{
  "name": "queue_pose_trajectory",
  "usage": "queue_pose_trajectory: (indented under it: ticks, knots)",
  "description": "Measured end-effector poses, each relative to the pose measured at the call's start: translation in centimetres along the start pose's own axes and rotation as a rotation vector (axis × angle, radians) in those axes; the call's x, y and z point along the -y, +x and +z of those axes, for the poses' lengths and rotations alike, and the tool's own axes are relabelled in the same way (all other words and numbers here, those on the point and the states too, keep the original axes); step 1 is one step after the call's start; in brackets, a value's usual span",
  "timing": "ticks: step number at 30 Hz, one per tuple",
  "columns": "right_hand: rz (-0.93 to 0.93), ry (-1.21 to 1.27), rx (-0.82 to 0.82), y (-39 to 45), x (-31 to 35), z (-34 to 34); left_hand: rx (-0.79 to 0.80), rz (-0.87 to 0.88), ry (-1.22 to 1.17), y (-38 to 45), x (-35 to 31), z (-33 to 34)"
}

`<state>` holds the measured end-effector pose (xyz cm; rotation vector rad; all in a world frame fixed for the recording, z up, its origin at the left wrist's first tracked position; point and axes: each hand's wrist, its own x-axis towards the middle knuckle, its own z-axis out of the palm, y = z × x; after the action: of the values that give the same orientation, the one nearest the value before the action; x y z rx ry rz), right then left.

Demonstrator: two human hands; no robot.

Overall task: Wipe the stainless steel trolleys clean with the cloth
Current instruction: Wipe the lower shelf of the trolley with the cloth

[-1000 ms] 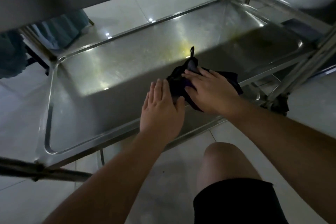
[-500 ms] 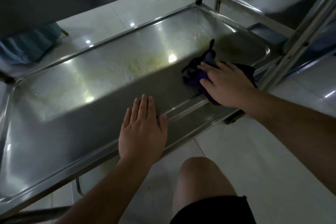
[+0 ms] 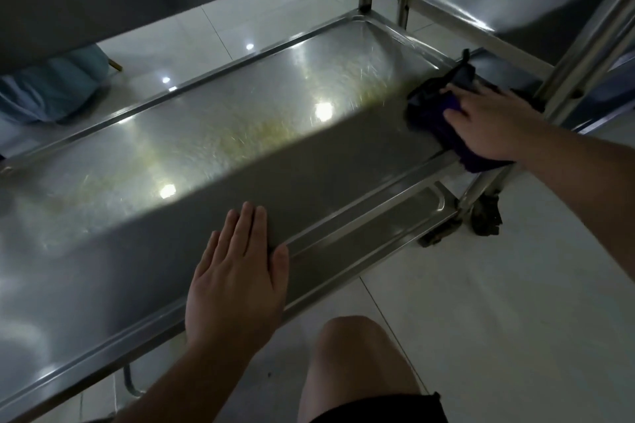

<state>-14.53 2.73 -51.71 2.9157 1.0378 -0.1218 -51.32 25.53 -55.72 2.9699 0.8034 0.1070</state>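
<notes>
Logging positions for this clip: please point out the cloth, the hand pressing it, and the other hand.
cloth (image 3: pixel 429 113), head view, its dark left part on the shelf.
right hand (image 3: pixel 494 124), head view, back of the hand.
left hand (image 3: pixel 237 282), head view, back of the hand.

My two bare forearms carry no sleeves, watch or rings. My left hand (image 3: pixel 237 282) and right hand (image 3: pixel 491 127) are ungloved. Black fabric shorts (image 3: pixel 381 409) end just above my bare knee (image 3: pixel 357 350).
</notes>
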Motion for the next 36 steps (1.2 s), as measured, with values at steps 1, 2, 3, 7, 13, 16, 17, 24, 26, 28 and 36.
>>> queue_pose_trajectory:
  ticks: [1,2,3,7,13,16,17,24,26,28,36]
  knots:
    - [0.081,0.043,0.0,0.5,-0.3,0.0,0.0,-0.003,-0.001,0.0,0.0,0.1]
    - [0.18,0.117,0.003,1.1,-0.3,-0.1,0.0,-0.001,-0.003,0.1,0.0,0.2]
    - [0.265,0.188,-0.006,1.7,0.1,-0.2,0.0,0.001,-0.003,0.0,0.0,0.3]
    - [0.444,0.321,-0.035,4.8,1.7,-0.9,-0.003,0.0,-0.006,-0.1,-0.1,0.1]
    - [0.199,0.276,-0.04,7.4,5.8,-1.3,0.006,-0.003,0.013,0.0,-0.4,-0.1]
    - [-0.061,0.291,-0.018,5.3,9.1,-0.9,0.018,-0.005,0.011,0.0,-0.2,-0.2]
    - [-0.137,0.265,-0.016,4.6,9.3,-0.4,0.019,-0.003,0.008,-0.1,-0.2,-0.2]
    - [0.19,0.223,-0.043,7.0,1.8,-0.5,0.0,0.009,0.018,-0.3,-0.2,-0.3]
    - [0.297,0.254,-0.066,7.6,2.0,-0.4,0.013,0.015,0.022,-0.2,-0.4,-0.3]
    - [0.318,0.273,-0.061,7.8,4.5,-0.3,0.043,0.004,0.025,-0.2,-0.5,-0.3]
    - [-0.237,0.306,0.025,2.1,25.1,0.1,0.065,-0.024,0.049,0.3,-0.9,-0.6]
